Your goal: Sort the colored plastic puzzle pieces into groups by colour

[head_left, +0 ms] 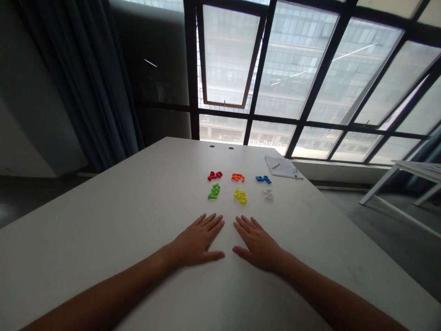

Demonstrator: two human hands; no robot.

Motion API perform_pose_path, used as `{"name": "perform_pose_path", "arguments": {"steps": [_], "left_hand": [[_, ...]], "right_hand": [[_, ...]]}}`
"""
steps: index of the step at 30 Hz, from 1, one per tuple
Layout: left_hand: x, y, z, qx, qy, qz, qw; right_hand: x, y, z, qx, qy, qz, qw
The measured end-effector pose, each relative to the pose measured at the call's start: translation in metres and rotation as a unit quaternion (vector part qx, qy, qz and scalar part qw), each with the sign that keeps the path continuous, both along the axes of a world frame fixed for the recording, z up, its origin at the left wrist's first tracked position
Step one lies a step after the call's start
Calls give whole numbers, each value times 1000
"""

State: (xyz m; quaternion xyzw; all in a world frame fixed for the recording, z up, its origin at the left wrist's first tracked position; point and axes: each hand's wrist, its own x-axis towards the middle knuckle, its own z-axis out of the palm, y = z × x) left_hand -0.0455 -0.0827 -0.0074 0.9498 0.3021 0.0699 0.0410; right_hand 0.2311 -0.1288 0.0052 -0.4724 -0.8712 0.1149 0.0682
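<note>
Resting flat on the table (138, 207), the left hand (197, 242) and right hand (260, 246) hold nothing, loosely spread, best relaxed and clear of the green pieces (214, 192), yellow pieces (240, 196) and white pieces (268, 195); red pieces (215, 175), orange pieces (237, 177) and blue pieces (263, 179) lie nearer the far edge.

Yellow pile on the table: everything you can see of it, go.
The yellow pile is a tight, irregular cluster of small, bright, angular pieces that look like plastic; the nearer end seems to show a squarish opening. Piece count can't be told at this size. It lies on the white table, between the green pile and white pile, nearer than the orange pile, touching none of them. The right hand, palm down, is apart from it.
</note>
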Motion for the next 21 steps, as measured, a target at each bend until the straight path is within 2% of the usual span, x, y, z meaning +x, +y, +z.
{"name": "perform_pose_path", "arguments": {"steps": [7, 16, 21], "left_hand": [[0, 2, 1, -9, 5, 3, 1000], [11, 2, 14, 8, -107, 31, 994], [13, 0, 12, 19, -122, 36, 992]], "right_hand": [[0, 1, 1, 7, 5, 4, 1000], [0, 2, 1, 38, 24, -7, 999], [-1, 2, 0, 51, 25, -7, 998]]}}
